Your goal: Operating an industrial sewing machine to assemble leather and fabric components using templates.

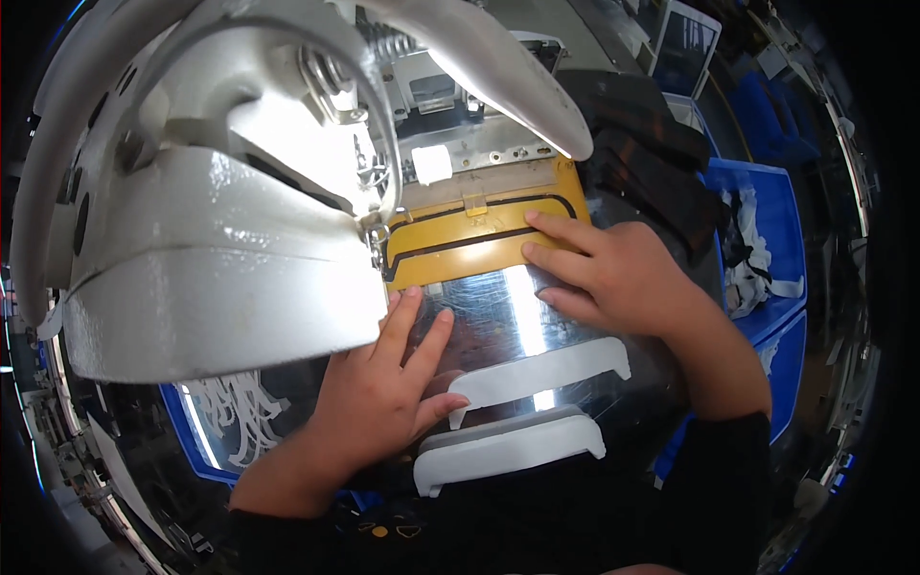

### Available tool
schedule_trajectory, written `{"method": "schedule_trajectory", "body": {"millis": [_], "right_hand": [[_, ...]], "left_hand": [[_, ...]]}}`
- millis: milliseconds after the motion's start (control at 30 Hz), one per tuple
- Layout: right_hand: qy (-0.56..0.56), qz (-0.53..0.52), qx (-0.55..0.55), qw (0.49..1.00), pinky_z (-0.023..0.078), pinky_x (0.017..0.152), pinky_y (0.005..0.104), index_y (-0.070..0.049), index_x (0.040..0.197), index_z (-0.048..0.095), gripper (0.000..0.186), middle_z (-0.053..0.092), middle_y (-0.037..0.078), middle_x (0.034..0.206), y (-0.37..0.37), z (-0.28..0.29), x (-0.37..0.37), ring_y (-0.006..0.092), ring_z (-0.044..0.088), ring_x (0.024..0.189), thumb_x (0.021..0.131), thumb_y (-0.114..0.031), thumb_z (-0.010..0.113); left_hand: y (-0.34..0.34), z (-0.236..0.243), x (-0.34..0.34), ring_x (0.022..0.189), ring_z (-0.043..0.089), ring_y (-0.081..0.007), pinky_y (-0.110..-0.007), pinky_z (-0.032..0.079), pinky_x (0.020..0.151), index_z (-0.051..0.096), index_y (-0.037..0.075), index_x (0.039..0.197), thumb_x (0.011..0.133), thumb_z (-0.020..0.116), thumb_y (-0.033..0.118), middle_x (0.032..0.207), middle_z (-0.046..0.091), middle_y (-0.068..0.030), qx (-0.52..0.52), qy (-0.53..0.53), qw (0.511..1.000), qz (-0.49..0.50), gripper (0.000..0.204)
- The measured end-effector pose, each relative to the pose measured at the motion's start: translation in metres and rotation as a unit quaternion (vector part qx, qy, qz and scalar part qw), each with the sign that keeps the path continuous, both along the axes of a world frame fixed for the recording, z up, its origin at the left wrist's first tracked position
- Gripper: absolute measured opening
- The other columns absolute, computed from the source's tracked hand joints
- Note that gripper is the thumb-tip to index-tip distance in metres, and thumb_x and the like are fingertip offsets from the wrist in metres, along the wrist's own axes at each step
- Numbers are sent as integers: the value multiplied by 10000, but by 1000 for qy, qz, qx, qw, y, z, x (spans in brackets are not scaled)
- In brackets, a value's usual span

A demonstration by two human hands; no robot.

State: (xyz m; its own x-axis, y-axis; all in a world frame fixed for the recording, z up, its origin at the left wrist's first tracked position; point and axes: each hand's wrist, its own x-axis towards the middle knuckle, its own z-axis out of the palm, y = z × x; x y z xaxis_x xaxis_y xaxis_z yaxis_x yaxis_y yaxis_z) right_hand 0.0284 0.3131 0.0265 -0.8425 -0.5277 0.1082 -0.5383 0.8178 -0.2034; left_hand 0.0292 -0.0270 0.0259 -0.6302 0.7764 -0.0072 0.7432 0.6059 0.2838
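Observation:
A yellow template plate point(458, 253) with dark curved slots lies beside the needle area of a large white sewing machine point(230, 287). My right hand point(613, 273) rests its outstretched fingertips on the template's right part. Below the template's left corner, my left hand point(383, 388) lies with fingers apart on the shiny metal bed point(479, 311), its fingertips at the template's near edge. Two white collar-shaped fabric pieces lie nearer me: an upper piece point(541, 374) by my left thumb and a lower piece point(513, 454), which looks stacked. The machine head hides part of the template's left side.
At the right stands a blue bin point(795, 230) with white and dark scraps. Another blue bin point(206, 450) at the left holds white strips. Dark cloth point(652, 163) lies right of the template. A tablet-like screen point(685, 48) stands at the far right.

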Motion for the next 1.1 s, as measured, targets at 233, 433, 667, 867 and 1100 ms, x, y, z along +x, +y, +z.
{"method": "schedule_trajectory", "body": {"millis": [233,433,667,867,1100], "right_hand": [[-1,-4,-11,1000,623,694,369,-173,1338,721,440,685,71,1500,1,-2,-5,260,777,823,934,-321,811],[1,-3,-5,1000,626,702,373,-166,1329,726,434,691,78,1488,2,-1,-4,258,781,843,932,-321,804],[-7,-3,-2,1000,629,715,376,-175,1339,721,436,685,86,1492,0,0,-4,262,781,852,938,-329,790],[-11,-3,-18,1000,617,726,380,-161,1339,772,483,693,98,1512,0,-2,-4,279,777,825,895,-347,821],[-9,10,-35,999,626,734,375,-161,1329,777,505,704,95,1494,-1,-1,-3,274,783,837,867,-355,841]], "left_hand": [[-5,-2,-1,1279,633,-449,-553,514,1108,636,-35,1499,938,815,547,1548,565,-344,-8,37,997,66,828],[-5,-2,0,1266,650,-452,-550,523,1097,627,-89,1474,948,810,546,1495,610,-348,4,56,996,67,844],[-5,-1,1,1264,662,-439,-535,517,1093,622,-103,1468,943,818,533,1457,642,-309,0,60,994,92,847],[-5,1,-1,1226,667,-440,-536,523,1062,631,-96,1458,951,815,502,1358,672,-271,-3,53,991,122,806],[-4,4,-3,1200,667,-445,-538,531,1042,666,-92,1411,959,805,503,1329,677,-258,-6,54,990,132,760]]}}
